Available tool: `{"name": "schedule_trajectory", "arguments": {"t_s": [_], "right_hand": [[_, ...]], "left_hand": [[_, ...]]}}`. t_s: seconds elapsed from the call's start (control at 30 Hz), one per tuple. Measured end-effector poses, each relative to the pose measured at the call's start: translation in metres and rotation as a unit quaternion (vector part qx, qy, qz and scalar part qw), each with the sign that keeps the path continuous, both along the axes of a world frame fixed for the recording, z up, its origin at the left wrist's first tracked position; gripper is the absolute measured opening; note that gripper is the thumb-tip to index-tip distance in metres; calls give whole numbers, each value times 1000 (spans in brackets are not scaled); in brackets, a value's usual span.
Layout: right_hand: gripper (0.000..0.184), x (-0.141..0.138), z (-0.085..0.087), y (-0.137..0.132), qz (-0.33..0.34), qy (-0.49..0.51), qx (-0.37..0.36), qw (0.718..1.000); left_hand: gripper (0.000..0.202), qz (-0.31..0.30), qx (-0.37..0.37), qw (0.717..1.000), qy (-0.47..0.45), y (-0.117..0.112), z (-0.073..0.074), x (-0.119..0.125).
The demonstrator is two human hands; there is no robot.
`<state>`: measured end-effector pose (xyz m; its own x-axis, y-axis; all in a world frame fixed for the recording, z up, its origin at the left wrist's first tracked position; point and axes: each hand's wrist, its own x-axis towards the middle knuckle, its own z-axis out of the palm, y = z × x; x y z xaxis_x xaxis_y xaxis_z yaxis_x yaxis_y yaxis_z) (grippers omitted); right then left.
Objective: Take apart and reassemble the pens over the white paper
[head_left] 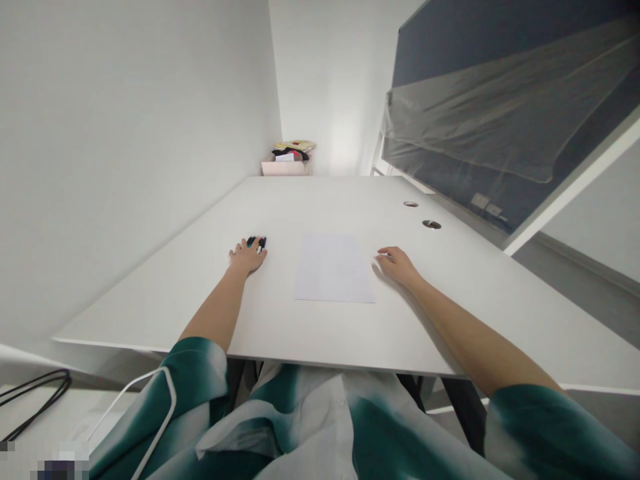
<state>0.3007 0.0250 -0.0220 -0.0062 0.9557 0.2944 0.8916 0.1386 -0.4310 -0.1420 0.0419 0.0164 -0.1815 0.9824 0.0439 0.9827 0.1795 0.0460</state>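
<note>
My left hand lies palm down with its fingers spread over a small group of markers, dark with some white ends. The hand covers part of them, so their number is unclear. A blank white sheet of paper lies flat on the white table between my hands. To the right of the sheet, and apart from it, my right hand rests low over the tabletop. Its fingers are loosely bent, with a small gap at the tips, and nothing shows in them.
Two round cable holes are set in the table's right side. At the far end stands a pale pink box with items piled in it. A dark panel under clear plastic rises at right; a wall borders the left.
</note>
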Motion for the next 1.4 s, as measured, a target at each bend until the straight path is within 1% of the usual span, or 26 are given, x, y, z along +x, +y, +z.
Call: {"name": "schedule_trajectory", "arguments": {"t_s": [0.07, 0.17, 0.2, 0.27, 0.33, 0.37, 0.4, 0.47, 0.53, 0.6, 0.83, 1.0, 1.23, 1.4], "right_hand": [[36, -1, 1, -1, -1, -16, 1, 1000], [38, -3, 5, -7, -4, -52, 10, 999], [40, -4, 8, -10, -5, -70, 19, 997], [44, -9, 13, -16, -4, -114, 40, 993], [49, -15, 17, -21, -3, -148, 47, 988], [52, -18, 18, -22, -7, -163, 40, 986], [54, -21, 19, -23, -10, -179, 23, 984], [56, -26, 18, -23, -3, -206, -41, 978], [56, -28, 16, -23, 13, -223, -97, 970], [56, -28, 14, -23, 18, -227, -118, 967], [57, -23, 11, -21, 23, -212, -101, 972], [56, -22, 8, -19, 20, -205, -96, 974], [56, -24, 11, -21, 29, -207, -101, 973], [55, -24, 11, -20, 30, -208, -100, 972]], "left_hand": [[66, -5, 19, 1000, 11, 0, -1, -1], [70, -28, 82, 996, 26, 0, 0, 5], [71, -46, 104, 993, 26, -1, 1, 10], [69, -104, 128, 986, 22, -1, 0, 24], [66, -170, 116, 978, 17, -2, -3, 40], [64, -197, 94, 976, 19, -3, -6, 48], [62, -214, 66, 974, 20, -4, -9, 55], [63, -230, 4, 973, 24, -5, -16, 66], [64, -234, -23, 972, 31, -5, -21, 71], [63, -232, -29, 972, 34, -5, -23, 72], [62, -226, -38, 973, 16, -6, -18, 70], [57, -232, -43, 972, 7, -7, -16, 71], [57, -232, -42, 972, 3, -7, -17, 71], [57, -226, -27, 974, 11, -8, -16, 72]]}}
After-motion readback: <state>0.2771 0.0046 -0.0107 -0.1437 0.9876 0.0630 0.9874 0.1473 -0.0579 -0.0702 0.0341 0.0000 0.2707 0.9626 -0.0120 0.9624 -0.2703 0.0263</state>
